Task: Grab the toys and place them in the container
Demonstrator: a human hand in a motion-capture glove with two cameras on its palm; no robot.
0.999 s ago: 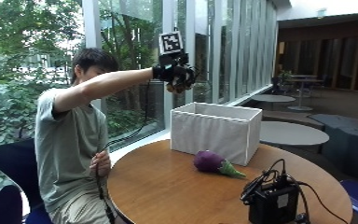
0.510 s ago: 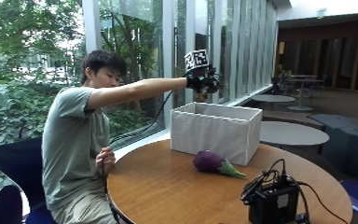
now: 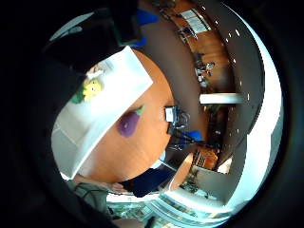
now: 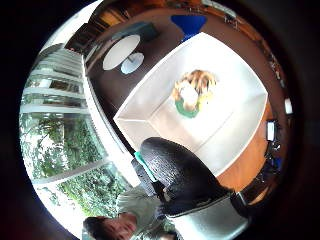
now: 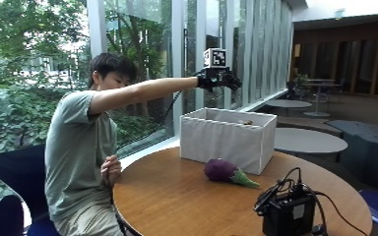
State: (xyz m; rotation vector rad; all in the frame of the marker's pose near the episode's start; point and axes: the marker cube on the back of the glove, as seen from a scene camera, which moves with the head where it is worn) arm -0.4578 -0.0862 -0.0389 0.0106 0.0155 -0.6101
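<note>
Gloved right hand (image 5: 219,79) held above the white container (image 5: 225,138), fingers spread and holding nothing. One toy (image 4: 193,93) lies inside the container. Purple eggplant toy (image 5: 226,172) on the round table (image 5: 176,201), just beside the container.

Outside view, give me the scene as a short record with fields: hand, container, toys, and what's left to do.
hand: gloved right hand raised above the white fabric container, fingers spread, holding nothing
container: on the round wooden table, open top
in container: a yellow, green and white toy
on table: purple eggplant toy, beside the container
left to do: eggplant toy
</note>
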